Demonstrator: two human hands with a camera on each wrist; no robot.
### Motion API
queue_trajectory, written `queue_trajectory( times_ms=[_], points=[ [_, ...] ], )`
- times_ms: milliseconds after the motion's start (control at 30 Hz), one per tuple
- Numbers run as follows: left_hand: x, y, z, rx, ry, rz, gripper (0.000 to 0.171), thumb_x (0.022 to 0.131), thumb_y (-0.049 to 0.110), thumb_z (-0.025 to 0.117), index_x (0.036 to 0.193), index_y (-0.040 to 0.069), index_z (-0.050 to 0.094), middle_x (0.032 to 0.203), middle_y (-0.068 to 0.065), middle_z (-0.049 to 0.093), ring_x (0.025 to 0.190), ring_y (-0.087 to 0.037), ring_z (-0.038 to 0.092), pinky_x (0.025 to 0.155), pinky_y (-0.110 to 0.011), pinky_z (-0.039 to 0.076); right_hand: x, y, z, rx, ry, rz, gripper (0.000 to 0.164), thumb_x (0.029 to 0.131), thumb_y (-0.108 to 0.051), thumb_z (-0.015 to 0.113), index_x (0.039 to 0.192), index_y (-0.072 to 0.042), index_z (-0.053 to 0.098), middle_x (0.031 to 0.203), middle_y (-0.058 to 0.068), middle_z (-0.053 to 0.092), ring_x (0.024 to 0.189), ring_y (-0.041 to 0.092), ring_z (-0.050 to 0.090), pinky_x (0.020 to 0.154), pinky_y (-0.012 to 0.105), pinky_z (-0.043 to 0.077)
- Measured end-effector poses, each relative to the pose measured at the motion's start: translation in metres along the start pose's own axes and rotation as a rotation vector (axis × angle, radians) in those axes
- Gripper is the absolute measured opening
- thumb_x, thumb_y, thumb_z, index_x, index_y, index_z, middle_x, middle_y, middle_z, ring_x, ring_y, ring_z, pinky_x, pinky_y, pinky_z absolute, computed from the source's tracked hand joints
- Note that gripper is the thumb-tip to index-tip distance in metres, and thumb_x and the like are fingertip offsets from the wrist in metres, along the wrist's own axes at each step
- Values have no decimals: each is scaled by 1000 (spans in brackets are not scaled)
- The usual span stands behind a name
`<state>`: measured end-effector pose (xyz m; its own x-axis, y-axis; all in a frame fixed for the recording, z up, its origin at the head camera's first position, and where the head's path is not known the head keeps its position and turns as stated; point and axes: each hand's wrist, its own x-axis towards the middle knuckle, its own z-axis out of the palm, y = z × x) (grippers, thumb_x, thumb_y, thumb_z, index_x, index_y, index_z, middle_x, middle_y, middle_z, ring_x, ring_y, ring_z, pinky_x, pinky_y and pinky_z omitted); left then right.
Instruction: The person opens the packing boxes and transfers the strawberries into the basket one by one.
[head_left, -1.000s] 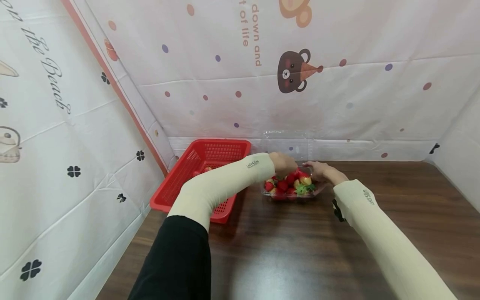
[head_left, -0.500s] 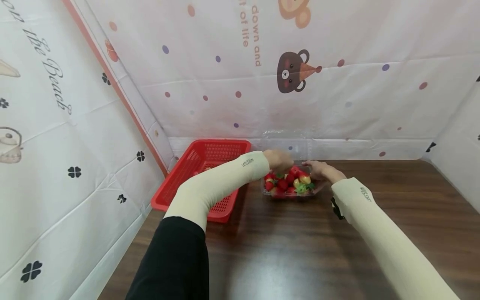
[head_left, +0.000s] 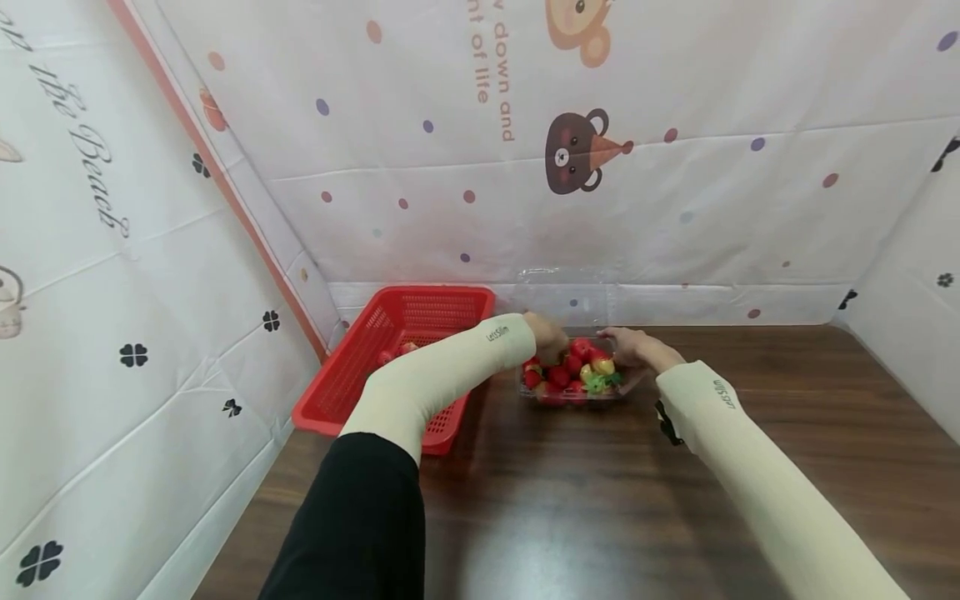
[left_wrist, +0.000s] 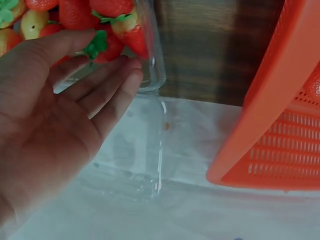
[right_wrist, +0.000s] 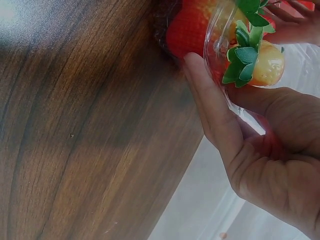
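A clear plastic container (head_left: 567,399) full of red strawberries (head_left: 558,377) stands on the table, its clear lid (head_left: 566,292) raised at the back. My left hand (head_left: 550,337) reaches into its left side. In the left wrist view, the thumb and loosely extended fingers of the left hand (left_wrist: 60,105) lie around a strawberry with green leaves (left_wrist: 97,45). My right hand (head_left: 637,348) holds the container's right side. The right wrist view shows the right hand's thumb over the rim beside a pale, leafy strawberry (right_wrist: 270,64) and its fingers along the outer wall.
Left of the container stands a red perforated basket (head_left: 450,292) with a few strawberries (head_left: 405,347) inside, partly hidden by my left forearm. A printed white sheet (head_left: 420,217) rises behind the brown wooden table (head_left: 562,483) and along its sides.
My left hand has moved a little left and down over the container, uncovering more strawberries. The right hand keeps its hold. The head view has shifted slightly.
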<state>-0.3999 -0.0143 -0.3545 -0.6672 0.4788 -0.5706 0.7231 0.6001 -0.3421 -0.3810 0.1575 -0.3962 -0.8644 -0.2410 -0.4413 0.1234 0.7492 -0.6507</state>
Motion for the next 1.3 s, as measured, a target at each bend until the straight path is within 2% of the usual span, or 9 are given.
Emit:
queue_trajectory(
  times_ms=[100, 233, 400, 467, 567, 767, 933, 1167, 1300],
  points=[
    [6, -1, 4, -12, -44, -17, 16, 87, 13, 52, 102, 19, 57, 98, 0, 51, 84, -14, 48, 68, -28, 43, 1, -1, 0, 2, -1, 3, 70, 87, 12, 48, 148, -9, 23, 143, 42, 11, 68, 31, 67, 63, 44, 57],
    [10, -1, 4, -13, -87, -29, 28, 89, 14, 51, 116, 21, 54, 109, 0, 52, 95, -15, 47, 75, -29, 44, 1, -3, 0, 16, -11, -2, 69, 87, 12, 48, 148, -9, 24, 139, 42, 21, 71, 31, 67, 62, 44, 57],
    [17, -2, 4, -86, -84, -49, 50, 88, 13, 55, 134, 25, 40, 102, 0, 48, 88, -14, 47, 65, -26, 44, -1, -7, 0, 8, -6, -6, 68, 88, 12, 49, 148, -9, 24, 137, 41, 26, 69, 31, 68, 64, 45, 57],
    [17, -3, 4, -110, -62, -28, 51, 86, 11, 57, 133, 25, 40, 97, 0, 47, 85, -14, 47, 62, -25, 43, -2, -8, -1, -3, -4, -3, 68, 88, 12, 48, 148, -10, 24, 139, 40, 22, 71, 32, 67, 64, 45, 57],
    [14, -3, 3, -96, -27, 12, 37, 86, 10, 59, 120, 20, 48, 92, 1, 47, 82, -14, 46, 63, -26, 43, -2, -8, -2, -3, -6, 6, 69, 87, 13, 47, 148, -10, 24, 139, 39, 25, 73, 33, 66, 65, 45, 57],
    [11, -4, 2, -24, 19, 19, 24, 85, 6, 58, 107, 16, 55, 86, 0, 48, 77, -14, 48, 62, -27, 45, -1, -7, -4, -24, 2, 0, 68, 87, 13, 47, 147, -10, 26, 136, 38, 29, 73, 32, 66, 64, 45, 57],
    [13, -4, 2, -15, 2, -12, 11, 84, 8, 59, 92, 16, 57, 85, 0, 50, 77, -15, 49, 61, -27, 45, -3, -7, -4, 9, -5, -2, 65, 88, 12, 46, 147, -9, 27, 138, 38, 25, 80, 34, 65, 67, 48, 56],
    [16, -3, 6, -118, -73, 19, 12, 86, 9, 55, 94, 17, 52, 93, 0, 50, 84, -15, 47, 66, -25, 43, -5, -7, -1, 61, -11, 13, 66, 89, 13, 44, 148, -10, 25, 133, 42, 30, 73, 32, 67, 68, 49, 56],
    [14, -2, 7, -141, -80, -13, 11, 84, 17, 57, 95, 19, 54, 94, 1, 50, 86, -15, 47, 69, -26, 42, -3, -4, 0, 50, 0, 22, 69, 87, 14, 45, 148, -11, 25, 133, 42, 29, 70, 31, 68, 67, 47, 57]
  ],
)
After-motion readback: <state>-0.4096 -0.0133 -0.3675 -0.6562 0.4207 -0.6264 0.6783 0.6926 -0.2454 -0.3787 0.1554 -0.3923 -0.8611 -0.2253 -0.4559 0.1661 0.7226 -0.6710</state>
